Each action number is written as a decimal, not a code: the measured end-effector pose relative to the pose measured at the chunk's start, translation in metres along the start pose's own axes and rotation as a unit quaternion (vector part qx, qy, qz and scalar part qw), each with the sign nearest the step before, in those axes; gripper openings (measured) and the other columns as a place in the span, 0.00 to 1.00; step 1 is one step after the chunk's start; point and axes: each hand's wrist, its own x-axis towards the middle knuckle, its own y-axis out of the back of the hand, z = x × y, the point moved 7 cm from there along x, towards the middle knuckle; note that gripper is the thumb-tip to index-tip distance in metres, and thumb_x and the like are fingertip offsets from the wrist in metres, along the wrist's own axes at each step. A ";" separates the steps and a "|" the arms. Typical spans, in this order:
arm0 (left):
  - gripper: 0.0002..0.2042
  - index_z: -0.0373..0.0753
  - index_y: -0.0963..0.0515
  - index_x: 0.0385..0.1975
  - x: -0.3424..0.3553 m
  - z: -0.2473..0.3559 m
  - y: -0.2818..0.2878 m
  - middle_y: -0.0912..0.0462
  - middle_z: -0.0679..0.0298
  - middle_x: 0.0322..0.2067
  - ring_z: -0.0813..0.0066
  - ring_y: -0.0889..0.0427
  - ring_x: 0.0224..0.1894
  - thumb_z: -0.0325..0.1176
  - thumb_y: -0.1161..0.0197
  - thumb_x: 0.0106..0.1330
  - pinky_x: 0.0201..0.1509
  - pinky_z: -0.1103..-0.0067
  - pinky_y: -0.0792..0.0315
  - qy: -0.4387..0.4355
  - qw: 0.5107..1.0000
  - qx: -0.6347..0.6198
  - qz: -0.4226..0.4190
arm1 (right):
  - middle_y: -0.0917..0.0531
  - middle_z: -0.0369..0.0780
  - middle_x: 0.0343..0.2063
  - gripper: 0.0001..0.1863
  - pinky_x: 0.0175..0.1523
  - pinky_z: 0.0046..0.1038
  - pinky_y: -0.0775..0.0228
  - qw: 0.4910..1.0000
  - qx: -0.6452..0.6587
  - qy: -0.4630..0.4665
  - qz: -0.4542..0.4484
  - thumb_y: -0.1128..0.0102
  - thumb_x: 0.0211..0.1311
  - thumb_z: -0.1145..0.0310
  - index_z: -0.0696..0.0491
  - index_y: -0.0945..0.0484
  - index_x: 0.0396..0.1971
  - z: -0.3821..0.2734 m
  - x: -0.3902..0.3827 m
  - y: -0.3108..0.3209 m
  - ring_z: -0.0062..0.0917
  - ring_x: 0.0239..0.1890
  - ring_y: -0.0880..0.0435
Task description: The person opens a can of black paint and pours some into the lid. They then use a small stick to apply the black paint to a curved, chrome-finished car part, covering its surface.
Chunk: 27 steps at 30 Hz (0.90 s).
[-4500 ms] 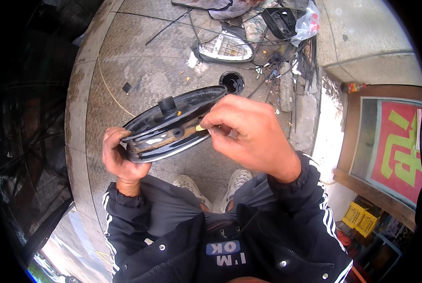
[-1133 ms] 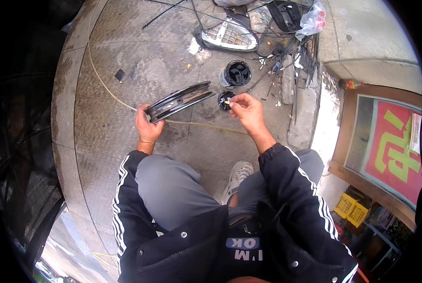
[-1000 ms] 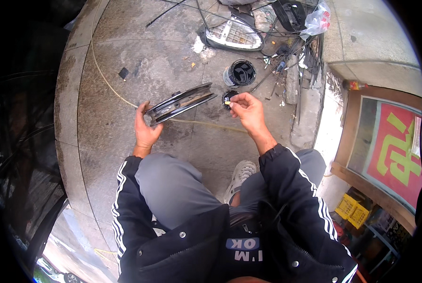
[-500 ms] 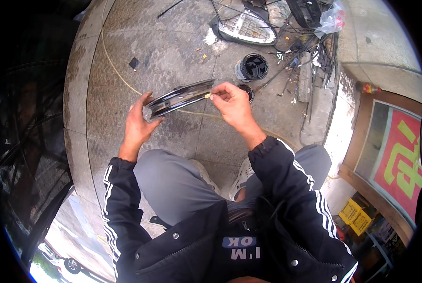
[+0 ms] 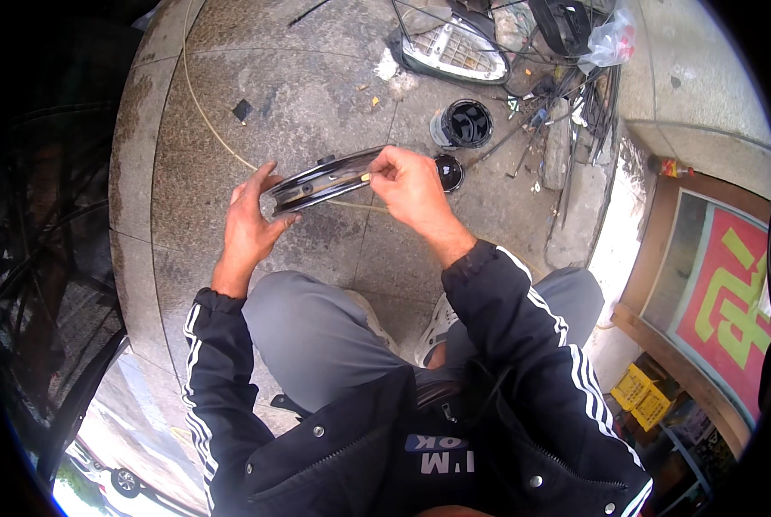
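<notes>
Left hand (image 5: 252, 226) grips the wheel rim (image 5: 325, 179); right hand (image 5: 411, 185) (back from the pavement (image 5: 317, 77)) now pinches a small part at its edge.

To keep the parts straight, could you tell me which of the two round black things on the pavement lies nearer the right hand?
The smaller flat black cap, just beyond the right hand; the taller ribbed black cup stands farther off.

- The single head view looked steeply down from above the seated person onto stone paving (image 5: 230, 103).
- It sat close above the lap and both forearms.
- Fisheye bending curved the paving joints toward the dark rim.
</notes>
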 end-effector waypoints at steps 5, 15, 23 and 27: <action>0.49 0.42 0.33 0.72 -0.001 0.000 0.002 0.14 0.56 0.56 0.52 0.20 0.63 0.29 0.15 0.45 0.69 0.60 0.30 0.000 1.000 -0.007 0.002 | 0.12 0.46 0.28 0.07 0.41 0.32 0.20 0.999 -0.017 -0.038 0.025 0.33 0.57 0.74 0.59 0.14 0.35 0.037 0.004 0.014 0.31 0.32 0.11; 0.47 0.39 0.32 0.71 -0.001 0.000 0.005 0.15 0.55 0.56 0.53 0.20 0.62 0.30 0.16 0.46 0.70 0.61 0.32 0.006 1.000 -0.016 -0.014 | 0.11 0.41 0.28 0.08 0.42 0.30 0.20 0.979 -0.043 -0.092 0.179 0.33 0.58 0.75 0.59 0.14 0.38 0.146 0.000 0.070 0.25 0.32 0.12; 0.36 0.36 0.23 0.61 0.002 -0.012 0.000 0.17 0.51 0.57 0.50 0.20 0.64 0.31 0.18 0.49 0.69 0.63 0.29 0.008 1.000 -0.013 -0.020 | 0.11 0.46 0.33 0.07 0.47 0.40 0.20 0.953 -0.198 -0.131 0.188 0.31 0.59 0.72 0.54 0.13 0.37 0.232 -0.020 0.088 0.42 0.39 0.11; 0.34 0.35 0.22 0.59 0.005 -0.003 0.000 0.17 0.49 0.57 0.49 0.20 0.64 0.31 0.18 0.49 0.68 0.63 0.28 0.004 1.000 -0.022 -0.021 | 0.11 0.47 0.33 0.09 0.46 0.40 0.20 0.959 -0.209 -0.094 0.168 0.29 0.59 0.68 0.54 0.13 0.38 0.246 -0.001 0.068 0.43 0.38 0.10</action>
